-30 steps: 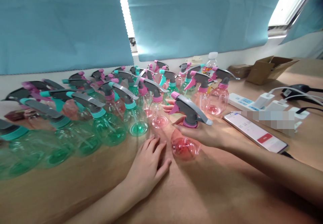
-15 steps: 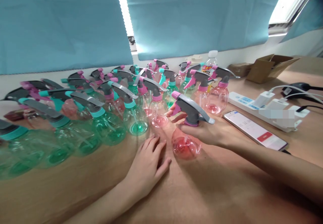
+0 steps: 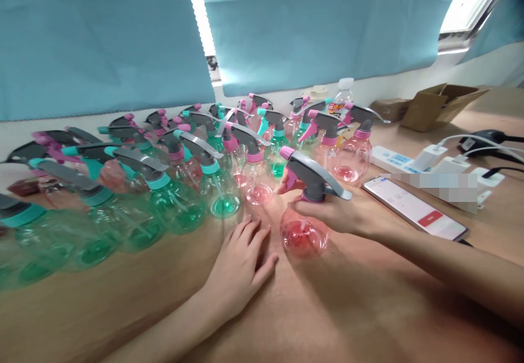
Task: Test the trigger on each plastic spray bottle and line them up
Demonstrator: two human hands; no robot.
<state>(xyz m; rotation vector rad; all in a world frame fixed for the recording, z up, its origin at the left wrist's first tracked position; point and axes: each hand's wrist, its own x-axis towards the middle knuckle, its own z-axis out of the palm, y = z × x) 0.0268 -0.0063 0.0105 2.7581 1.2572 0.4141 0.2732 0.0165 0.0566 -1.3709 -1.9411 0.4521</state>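
A pink spray bottle (image 3: 305, 238) with a grey and pink trigger head stands on the table in front of me. Wrapped about its neck and upper body from the right is my right hand (image 3: 346, 215); some of its fingers are hidden behind the bottle. My left hand (image 3: 241, 262) lies palm down on the table to the left of that bottle, fingers stretched out, holding nothing. Just beyond its fingertips are a green spray bottle (image 3: 223, 202) and another pink spray bottle (image 3: 258, 188).
Several more green and pink spray bottles crowd the left and back. On the right lie a phone (image 3: 413, 207) and a white power strip (image 3: 393, 161) with chargers and cables. Farther back are an open cardboard box (image 3: 434, 109) and a clear bottle with a white cap (image 3: 345, 90). Blue curtains (image 3: 319, 30) hang behind.
The right hand and its pink spray bottle show only a very slight shift to the right. My left hand stays flat in the same spot.
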